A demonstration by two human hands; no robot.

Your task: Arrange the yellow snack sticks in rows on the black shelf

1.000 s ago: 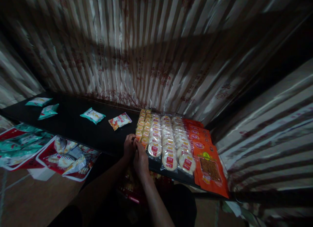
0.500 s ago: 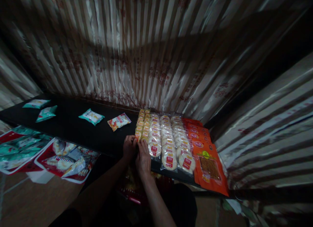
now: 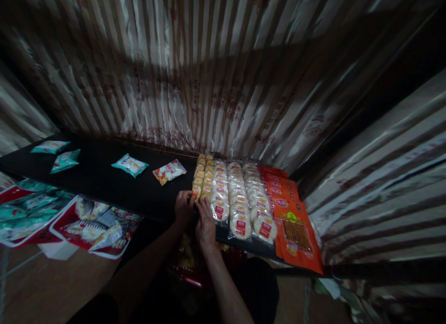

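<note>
The left hand and right hand, fingers curled and side by side, reach the near ends of two rows of yellow packets on the black worktop; whether either grips one, I cannot tell. Right of these lie crackers and orange packs, with a striped curtain behind.

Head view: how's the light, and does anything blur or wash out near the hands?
In the head view, light is dim, with a broad shadow across the curtain; in the head view, the white crackers' wrappers glint; in the head view, the left hand and right hand look soft, their fingertips hard to separate from the yellow packets.
</note>
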